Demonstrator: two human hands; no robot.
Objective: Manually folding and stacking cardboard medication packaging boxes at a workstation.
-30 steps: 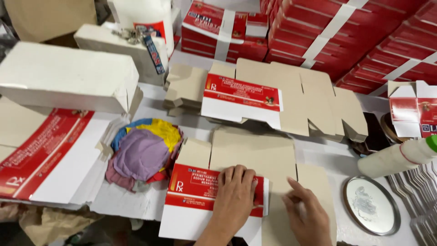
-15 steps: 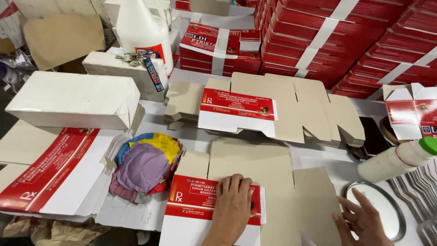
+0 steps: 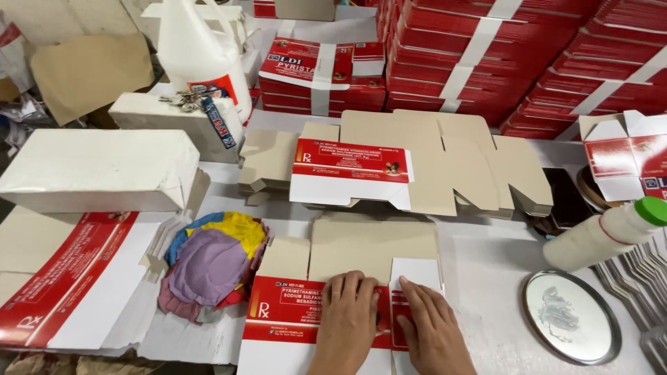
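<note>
Both my hands flat on a carton blank (image 3: pixel 326 305) at the desk's (image 3: pixel 486 264) near edge.
Left hand (image 3: pixel 347 316) and right hand (image 3: pixel 431 330) press with fingers spread, gripping nothing. I judge it light, thin card, creases easily; best held by its edges. Rag pile (image 3: pixel 208 264) just left, round tin lid (image 3: pixel 571 316) right, blank stack (image 3: pixel 417 167) behind.

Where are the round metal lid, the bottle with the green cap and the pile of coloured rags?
Metal lid (image 3: pixel 571 325), head view, on its shiny centre.
Bottle (image 3: pixel 601 238), head view, on the middle of its white body.
Rags (image 3: pixel 208 267), head view, on the purple cloth on top.
</note>
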